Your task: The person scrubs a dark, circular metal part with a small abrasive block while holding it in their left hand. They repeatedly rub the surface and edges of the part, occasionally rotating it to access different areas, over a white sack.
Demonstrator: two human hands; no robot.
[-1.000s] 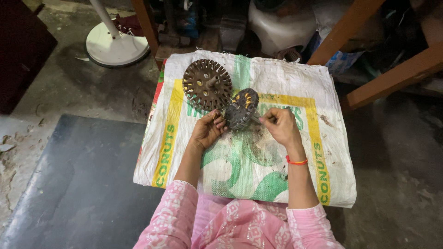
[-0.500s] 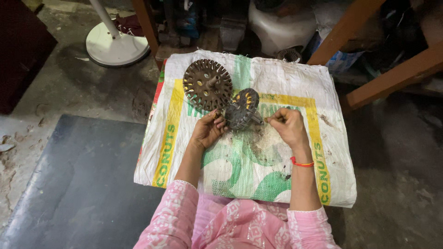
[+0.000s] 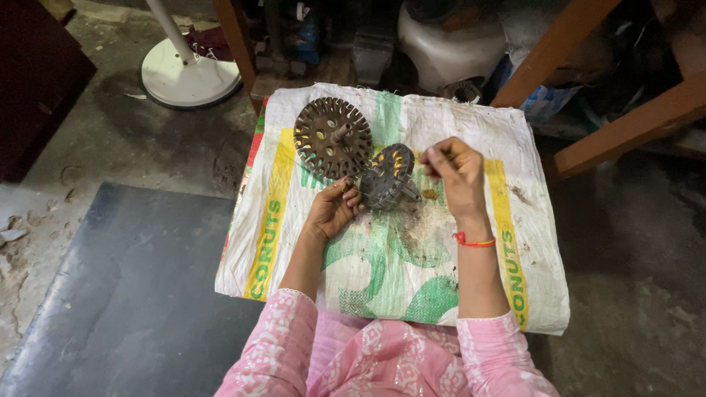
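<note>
Dim, soft overhead light; brightest at frame centre, corners fall dark. Sharp focus, slight wide-angle stretch at edges.

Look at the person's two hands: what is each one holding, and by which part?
The left hand grips the dark, round slotted metal core by its lower left rim. The right hand is pinched beside it; whether it holds anything cannot be told.

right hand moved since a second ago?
Yes. The right hand has pulled up and slightly right, away from the slotted core, judged against the yellow stripe on the sack.
</note>
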